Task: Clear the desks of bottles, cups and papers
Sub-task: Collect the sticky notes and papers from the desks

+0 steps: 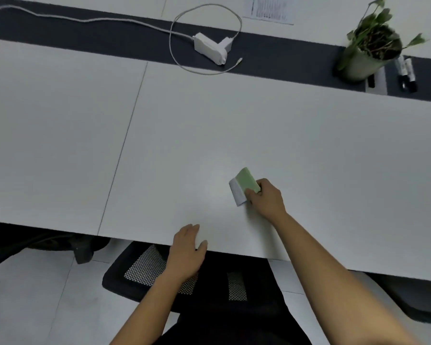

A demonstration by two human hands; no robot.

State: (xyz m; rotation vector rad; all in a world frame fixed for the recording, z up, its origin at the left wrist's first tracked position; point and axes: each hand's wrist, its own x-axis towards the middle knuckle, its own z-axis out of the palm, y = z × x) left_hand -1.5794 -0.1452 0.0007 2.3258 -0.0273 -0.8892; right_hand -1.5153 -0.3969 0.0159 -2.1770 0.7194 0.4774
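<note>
Nearer than the white charger [210,47] and slightly left of it, the left hand [188,247] lies flat, fingers relaxed, on the desk [60,145] edge. Nearer than the charger and right of it, the right hand [265,197] clasps a green-and-white block [243,186] on the desk. Beyond the charger, rightward, lies a printed sheet [269,8].

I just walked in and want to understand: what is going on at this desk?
A person works at a white desk. The right hand grips a small green and white pack at its surface. The left hand rests at the near edge, its fingers relaxed. Farther back are a charger, a plant, markers and a printed sheet, none of them touched.
</note>
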